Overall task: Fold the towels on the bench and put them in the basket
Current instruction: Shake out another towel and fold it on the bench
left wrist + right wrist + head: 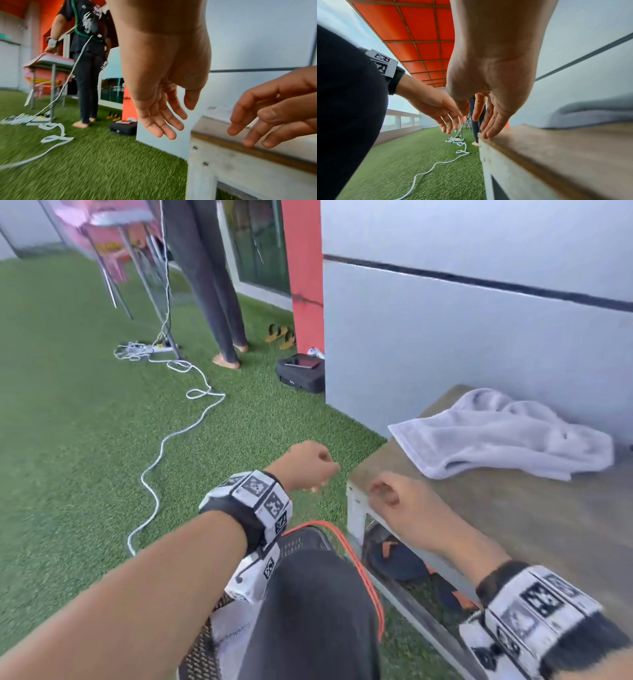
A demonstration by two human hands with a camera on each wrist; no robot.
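Observation:
A crumpled pale grey towel (503,433) lies on the wooden bench (513,518) against the wall; its edge also shows in the right wrist view (590,113). My right hand (385,493) hovers over the bench's near left corner with relaxed fingers (489,129) and holds nothing. My left hand (310,465) hangs over the grass just left of that corner, fingers (164,125) loose and empty. The black mesh basket (305,537) with an orange rim stands on the grass by my knee, mostly hidden by my leg.
A white cable (161,446) snakes across the green turf (68,422) to a power strip. Another person (209,285) stands barefoot by a metal-legged table. A black case (301,374) sits at the wall corner. Dark sandals (394,556) lie under the bench.

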